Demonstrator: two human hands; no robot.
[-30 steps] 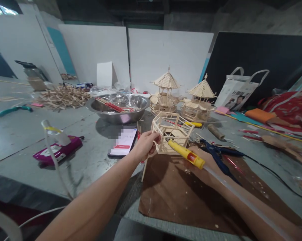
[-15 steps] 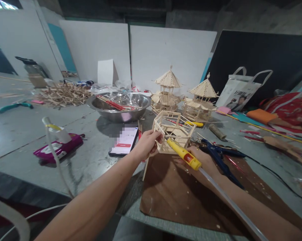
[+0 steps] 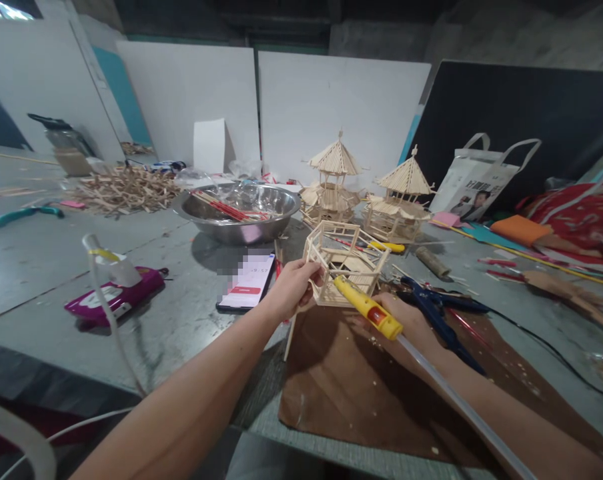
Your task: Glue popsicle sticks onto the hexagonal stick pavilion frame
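Note:
My left hand [image 3: 295, 288] is closed on the left side of a small many-sided frame [image 3: 349, 263] of thin wooden sticks, held above a brown mat. A yellow glue gun [image 3: 366, 307], seen from above, points its front end at the near side of this frame. Out of its back runs a long clear glue stick [image 3: 444, 387]. My right hand [image 3: 401, 323] is wrapped round the gun from below, its fingers partly hidden. Whether the nozzle touches the sticks I cannot tell. One loose-looking stick [image 3: 290, 337] hangs down below my left hand.
Beyond the frame stand two stick pavilions [image 3: 331, 193]. A steel bowl [image 3: 241, 230] and a phone [image 3: 246, 283] lie to the left, near a purple power device [image 3: 116, 297]. On the right, a blue glue gun [image 3: 436, 320] with a black cord rests on the brown mat [image 3: 341, 400].
Both hands, the stick frame and the yellow glue gun hold almost the same position. The view has shifted very slightly.

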